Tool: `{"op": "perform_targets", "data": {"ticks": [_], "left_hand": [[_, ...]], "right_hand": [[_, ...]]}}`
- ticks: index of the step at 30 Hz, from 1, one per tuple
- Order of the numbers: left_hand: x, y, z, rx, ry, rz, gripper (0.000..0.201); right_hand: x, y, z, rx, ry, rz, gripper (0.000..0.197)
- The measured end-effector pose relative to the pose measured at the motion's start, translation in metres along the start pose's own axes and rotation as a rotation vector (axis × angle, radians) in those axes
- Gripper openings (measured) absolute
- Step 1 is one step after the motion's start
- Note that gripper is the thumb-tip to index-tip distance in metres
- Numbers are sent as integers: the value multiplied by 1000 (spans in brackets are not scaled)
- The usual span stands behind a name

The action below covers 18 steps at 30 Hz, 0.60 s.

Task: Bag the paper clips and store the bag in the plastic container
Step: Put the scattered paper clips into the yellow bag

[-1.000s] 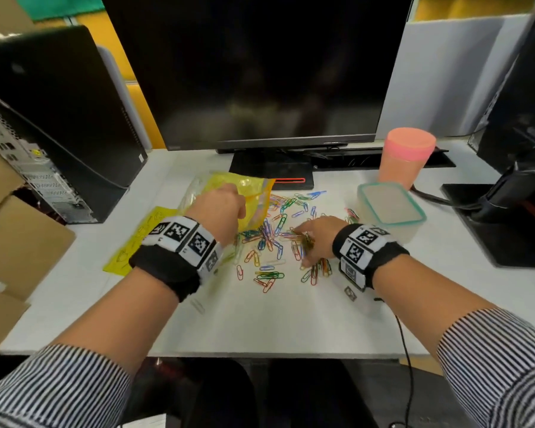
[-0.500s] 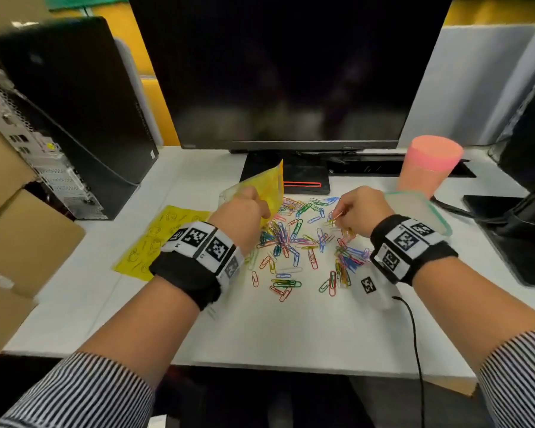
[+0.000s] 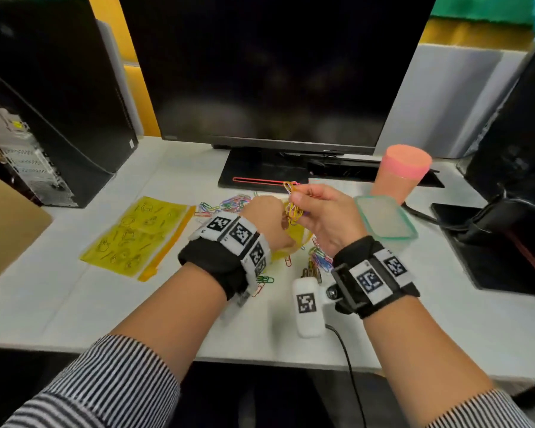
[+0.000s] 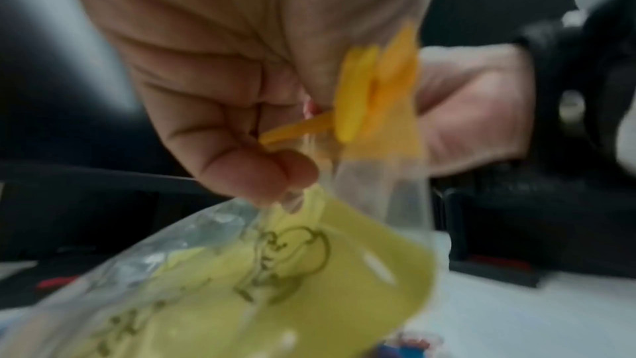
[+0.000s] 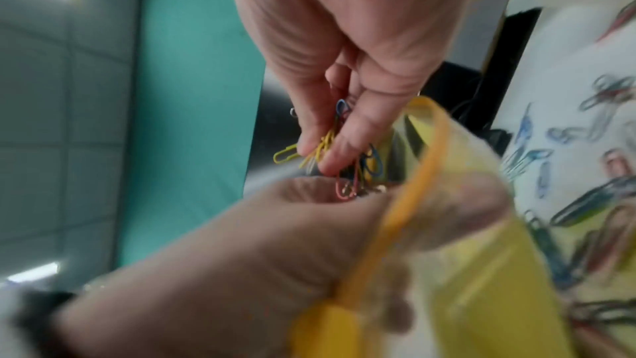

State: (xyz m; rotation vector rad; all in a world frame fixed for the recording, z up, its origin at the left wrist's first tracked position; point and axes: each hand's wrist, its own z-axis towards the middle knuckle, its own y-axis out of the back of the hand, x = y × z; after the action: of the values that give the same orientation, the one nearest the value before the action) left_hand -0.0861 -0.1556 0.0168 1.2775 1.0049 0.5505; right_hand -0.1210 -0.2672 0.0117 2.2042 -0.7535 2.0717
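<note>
Two hands: both raised at the centre of the head view, above the white desk (image 3: 74,291)
Left hand (image 3: 267,220): fingers and thumb curled, pinching the rim of the bag (image 4: 309,296) just beside its slider; seen again at the bottom of the right wrist view (image 5: 241,268)
Right hand (image 3: 325,217): thumb and fingertips (image 5: 339,151) pinch a small bunch of clips (image 3: 292,208) right over the bag's mouth; the clips in the pinch are mostly yellow, with blue and red ones hanging lower
Bag: clear plastic with a pale yellow panel printed with dark line drawings; an orange zip strip (image 5: 423,170) runs round the open mouth, with a chunky yellow slider (image 4: 358,94) at one end; it hangs below the left hand, mostly hidden behind it in the head view
Loose paper clips (image 3: 229,203): thin wire, many colours (blue, green, red, pink), scattered on the desk behind and below the hands, centre of frame
Plastic container (image 3: 385,219): clear, shallow, with a teal-edged lid on, right of the hands
Second yellow bag (image 3: 136,233): lies flat on the desk, left of centre
Pink cup (image 3: 399,171): upside down, just behind the container
Monitor (image 3: 275,66): dark, fills the upper centre
</note>
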Motion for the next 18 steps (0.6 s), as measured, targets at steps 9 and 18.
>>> {"op": "perform_targets", "data": {"ticks": [9, 18], "left_hand": [[4, 3, -10, -111, 76, -183, 47], [18, 15, -16, -51, 141, -32, 46]], "right_hand": [[-6, 4, -4, 141, 293, -1000, 15], [-1, 33, 8, 127, 168, -1273, 30]]}}
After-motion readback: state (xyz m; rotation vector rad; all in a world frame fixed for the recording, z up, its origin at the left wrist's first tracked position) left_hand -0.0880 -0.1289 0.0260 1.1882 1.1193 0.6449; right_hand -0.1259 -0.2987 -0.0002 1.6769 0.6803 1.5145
